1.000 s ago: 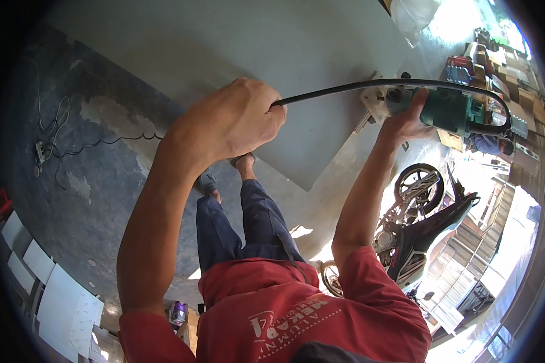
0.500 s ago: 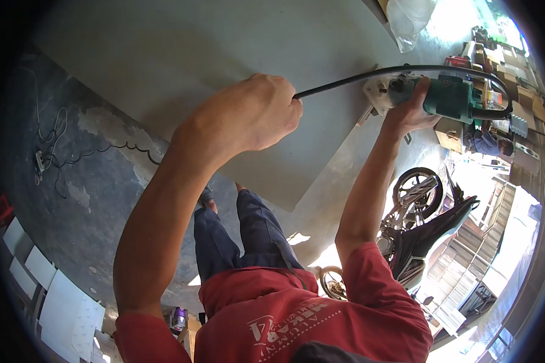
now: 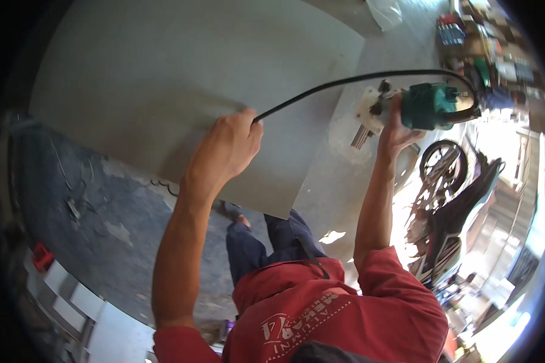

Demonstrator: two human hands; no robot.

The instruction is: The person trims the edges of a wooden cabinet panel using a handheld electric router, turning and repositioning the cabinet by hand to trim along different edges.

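My left hand is closed round the black cable over the large grey sheet. From there the cable arcs across to the rear end of a green power tool. My right hand grips this tool by its body, with the thumb on the near side. The tool's pale base plate faces left, beyond the sheet's right edge. Part of the tool is hidden by my fingers.
A motorcycle stands at the right. Cluttered shelves are at the upper right. A power strip lies on the floor at left, with pale panels at the lower left. The sheet's corner overlaps my legs.
The view has shifted. My left hand, still on the cable, has moved left and down in the view. The sheet's near corner has come closer to my body. The tool remains in my right hand.
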